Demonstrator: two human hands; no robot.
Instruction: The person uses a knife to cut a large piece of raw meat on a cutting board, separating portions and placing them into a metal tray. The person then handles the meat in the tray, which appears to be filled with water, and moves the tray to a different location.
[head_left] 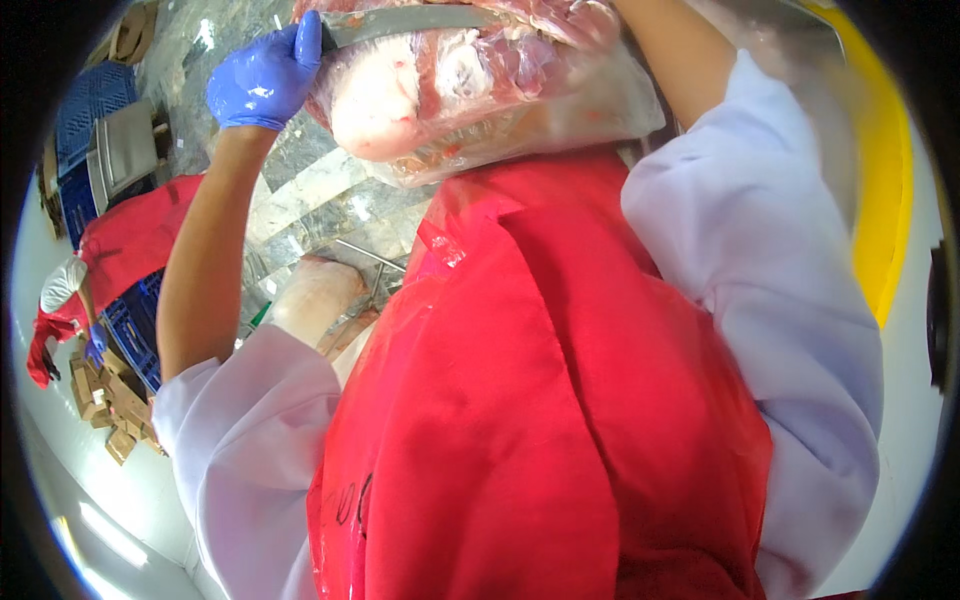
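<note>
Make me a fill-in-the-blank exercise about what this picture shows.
A knife shows against the person's gloved ____ hand.
The person's apron, below the meat, is ____.
The bare right forearm leaves the picture at its ____ edge.
Missing words: left; red; upper.
</note>
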